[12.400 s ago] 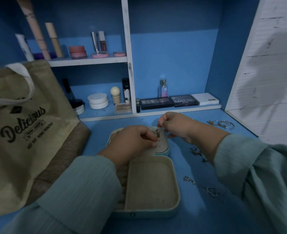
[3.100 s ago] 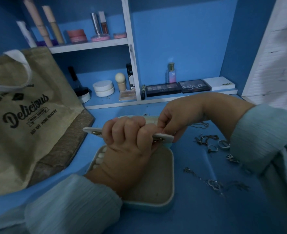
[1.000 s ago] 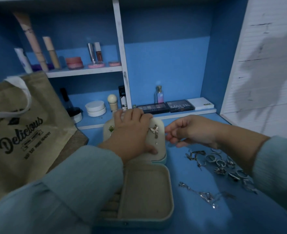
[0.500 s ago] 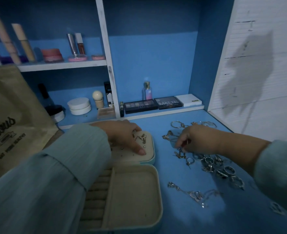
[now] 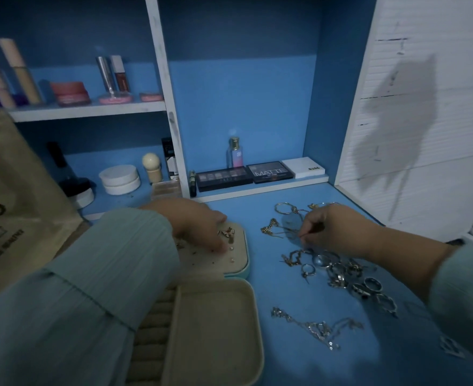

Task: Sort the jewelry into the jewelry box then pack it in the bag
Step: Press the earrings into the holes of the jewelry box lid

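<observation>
Blue bench (image 5: 280,277): open jewelry box (image 5: 218,324) at centre, left hand (image 5: 199,221) flat on its earring-studded lid (image 5: 229,254), fingers relaxed. Right hand (image 5: 332,229), fingers pinched on a small earring, above scattered rings (image 5: 349,277).

A blue tabletop (image 5: 299,366) is seen across the lower frame. At lower centre an open jewelry box (image 5: 216,330) is laid on it, its lid (image 5: 238,260) flat behind. At the left edge a beige bag (image 5: 12,196) is stood. To the right of the box, loose jewelry is scattered: gold hoops (image 5: 284,208) towards the back, a cluster of silver rings (image 5: 341,274) at centre right, and a chain (image 5: 310,327) nearer the lower edge. At the back, a low shelf (image 5: 260,188) is set with eyeshadow palettes (image 5: 246,175) and a small bottle (image 5: 234,153)
</observation>
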`<state>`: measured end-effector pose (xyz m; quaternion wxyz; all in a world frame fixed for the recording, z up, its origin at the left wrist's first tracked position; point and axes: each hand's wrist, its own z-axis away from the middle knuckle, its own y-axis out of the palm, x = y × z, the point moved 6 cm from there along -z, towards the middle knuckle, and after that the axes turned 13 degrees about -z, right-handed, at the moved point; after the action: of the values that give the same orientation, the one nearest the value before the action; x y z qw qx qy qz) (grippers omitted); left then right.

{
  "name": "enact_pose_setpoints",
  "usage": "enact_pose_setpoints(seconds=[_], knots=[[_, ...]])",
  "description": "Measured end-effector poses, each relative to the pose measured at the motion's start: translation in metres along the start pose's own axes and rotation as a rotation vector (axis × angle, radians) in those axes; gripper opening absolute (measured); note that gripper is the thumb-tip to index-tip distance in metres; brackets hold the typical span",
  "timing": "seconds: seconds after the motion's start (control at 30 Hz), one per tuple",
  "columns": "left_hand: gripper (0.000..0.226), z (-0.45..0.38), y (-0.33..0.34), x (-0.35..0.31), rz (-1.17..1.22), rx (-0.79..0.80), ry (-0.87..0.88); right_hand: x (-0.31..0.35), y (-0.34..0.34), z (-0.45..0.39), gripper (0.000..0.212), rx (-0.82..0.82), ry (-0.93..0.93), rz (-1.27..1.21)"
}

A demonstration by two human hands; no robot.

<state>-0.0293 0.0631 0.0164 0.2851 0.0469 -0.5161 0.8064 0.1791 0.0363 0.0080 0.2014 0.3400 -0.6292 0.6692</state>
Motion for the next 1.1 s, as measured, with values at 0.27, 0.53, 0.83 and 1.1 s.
enact_pose_setpoints(seconds=[0.27, 0.53, 0.83, 1.1], knots=[[0.046, -0.013, -0.040, -0.035, 0.008, -0.272, 0.024, -0.023, -0.030, 0.011, 0.017, -0.169, 0.116, -0.241], [0.024, -0.055, -0.061, -0.073, 0.167, -0.453, 0.094, -0.030, -0.034, 0.006, 0.018, -0.167, 0.179, -0.396], [0.020, -0.074, -0.060, -0.082, 0.022, -0.505, 0.064, -0.033, -0.027, -0.001, 0.019, -0.142, 0.171, -0.432], [0.021, -0.075, -0.067, -0.087, -0.134, -0.616, 0.090, -0.035, -0.025, -0.003, 0.016, -0.150, 0.164, -0.596]])
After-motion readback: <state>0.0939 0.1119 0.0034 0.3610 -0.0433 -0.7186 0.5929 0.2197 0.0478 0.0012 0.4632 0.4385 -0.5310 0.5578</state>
